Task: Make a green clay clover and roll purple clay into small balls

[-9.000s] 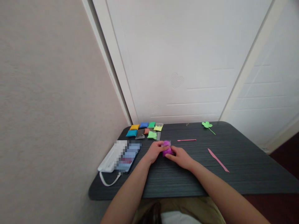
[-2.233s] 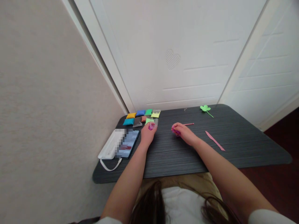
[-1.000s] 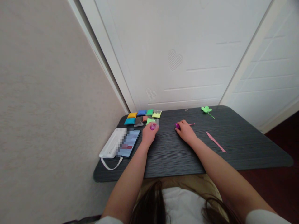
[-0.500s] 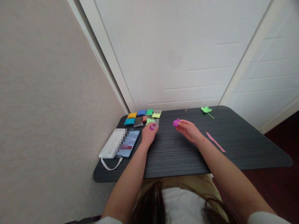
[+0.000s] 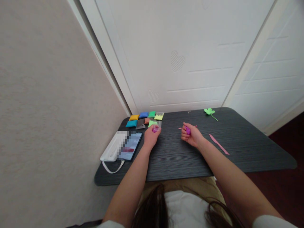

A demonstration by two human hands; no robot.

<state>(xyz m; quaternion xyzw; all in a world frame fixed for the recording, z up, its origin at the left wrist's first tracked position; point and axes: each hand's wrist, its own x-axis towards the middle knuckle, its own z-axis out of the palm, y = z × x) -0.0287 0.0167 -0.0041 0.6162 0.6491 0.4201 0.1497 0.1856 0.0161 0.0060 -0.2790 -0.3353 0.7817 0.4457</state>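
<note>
Between the fingers of my left hand (image 5: 151, 136) is a small clear packet with purple clay (image 5: 155, 128) in it. My right hand (image 5: 193, 136) is curled, palm turned up, around a lump of purple clay (image 5: 187, 130). Behind the right hand a thin pink tool (image 5: 180, 128) lies on the table, partly hidden by the fingers. A second pink tool, a flat modelling knife (image 5: 218, 144), rests to the right of that hand. Farther back on the right is a light green clover shape (image 5: 209, 111) with a thin stem.
Several coloured clay packets (image 5: 132, 123) lie at the table's back left. A phone (image 5: 133, 146) and a white power bank (image 5: 114, 147) joined by a white cable (image 5: 113, 172) lie at left. The dark table (image 5: 171, 161) stands against a white panelled door (image 5: 201, 63).
My right hand has turned palm up and drawn in slightly to the right, its fingers closing round the purple lump. The thin pink tool behind it now shows. My left hand has stayed put.
</note>
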